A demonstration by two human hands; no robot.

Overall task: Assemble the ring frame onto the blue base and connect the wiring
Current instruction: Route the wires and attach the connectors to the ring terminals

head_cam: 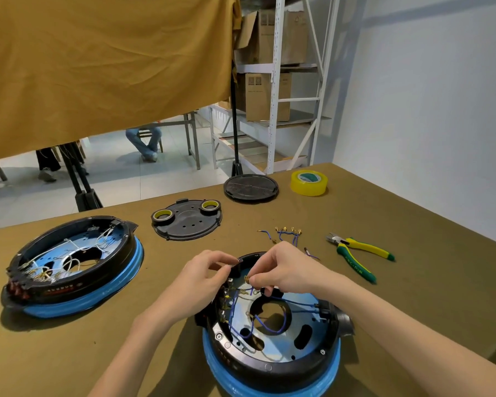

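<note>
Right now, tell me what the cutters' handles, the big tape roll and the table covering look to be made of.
Cutters: handles look like soft plastic or rubber sleeves, matte yellow and green; the head looks like bare grey metal.
Tape roll: glossy, translucent yellow plastic film, judging by its sheen.
Table covering: olive woven cloth, matte, with soft creases.

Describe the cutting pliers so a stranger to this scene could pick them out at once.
Start at the blue-based unit under the hands, then look right across the olive table. The pliers lie there alone, the only tool with yellow and green handles.
</note>
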